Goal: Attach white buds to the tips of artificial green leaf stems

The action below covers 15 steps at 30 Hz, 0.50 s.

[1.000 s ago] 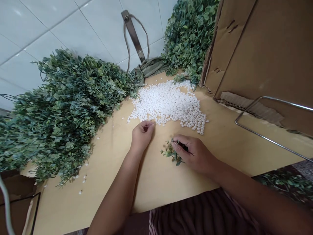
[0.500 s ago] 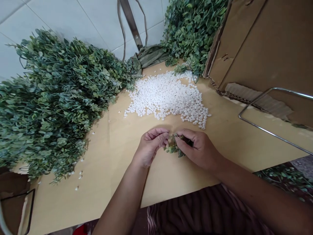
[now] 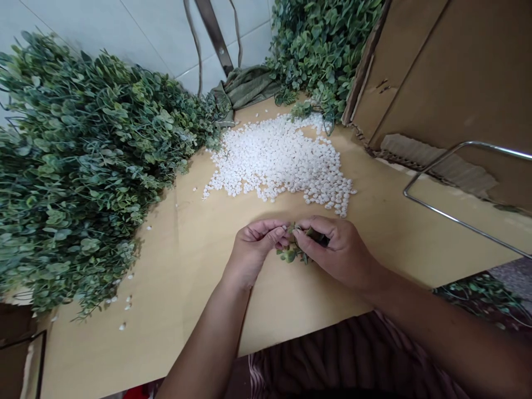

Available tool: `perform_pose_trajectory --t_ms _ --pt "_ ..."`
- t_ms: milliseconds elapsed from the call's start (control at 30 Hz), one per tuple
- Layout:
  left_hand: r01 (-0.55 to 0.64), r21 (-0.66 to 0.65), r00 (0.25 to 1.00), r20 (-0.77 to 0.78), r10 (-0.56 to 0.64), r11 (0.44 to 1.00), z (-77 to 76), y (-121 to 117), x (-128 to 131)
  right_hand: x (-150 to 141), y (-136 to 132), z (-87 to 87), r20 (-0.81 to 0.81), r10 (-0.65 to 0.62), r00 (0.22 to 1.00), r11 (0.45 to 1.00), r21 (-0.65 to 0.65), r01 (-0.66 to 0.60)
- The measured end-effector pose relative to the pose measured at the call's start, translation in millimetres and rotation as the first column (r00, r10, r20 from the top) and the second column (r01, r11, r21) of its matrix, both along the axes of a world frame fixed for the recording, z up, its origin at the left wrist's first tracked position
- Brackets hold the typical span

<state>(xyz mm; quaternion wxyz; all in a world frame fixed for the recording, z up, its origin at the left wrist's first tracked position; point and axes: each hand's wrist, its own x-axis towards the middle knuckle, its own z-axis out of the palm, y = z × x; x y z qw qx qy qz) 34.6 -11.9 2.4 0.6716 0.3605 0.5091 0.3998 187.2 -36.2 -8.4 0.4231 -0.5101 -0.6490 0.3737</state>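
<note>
In front of the white pile, my right hand (image 3: 338,244) is closed around a small artificial leaf sprig (image 3: 290,254), thumb and forefinger pinched near its top. Green leaves hang out below those fingers; the rest of the sprig is hidden in the palm. My left hand (image 3: 255,246) is closed too, its thumb and fingertips pinched together right against the sprig's tip. Whatever lies between the left fingertips is too small and covered to name. Just beyond both hands spreads a heap of small white plastic pieces (image 3: 278,160) on the tan tabletop (image 3: 199,266).
A large mass of artificial greenery (image 3: 95,160) covers the left side, with a few loose white pieces (image 3: 128,299) near it. More greenery (image 3: 324,50) stands at the back beside a cardboard box (image 3: 453,83). A bent metal rod (image 3: 461,221) juts in from the right. Dark green cloth (image 3: 251,87) lies behind the heap.
The left fingertips have come closer to the right ones, narrowing the gap at the sprig's tip. The whole view has shifted slightly; the surrounding things stay put.
</note>
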Motion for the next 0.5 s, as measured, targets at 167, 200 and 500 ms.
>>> perform_pose_trajectory --t_ms 167,200,500 --pt "-0.010 0.027 0.999 -0.040 0.011 1.000 -1.2 -1.6 1.6 -0.5 -0.3 1.3 0.009 -0.001 1.000 0.999 0.044 0.000" --pt "-0.010 0.030 0.999 -0.040 0.011 0.999 -1.5 -1.8 1.5 -0.7 -0.3 1.1 0.011 -0.005 1.000 0.998 0.059 0.005" --pt "-0.038 0.015 0.999 -0.012 0.039 0.999 -0.4 -2.0 2.8 -1.0 0.1 -2.2 0.082 -0.043 0.996 0.974 0.227 0.024"
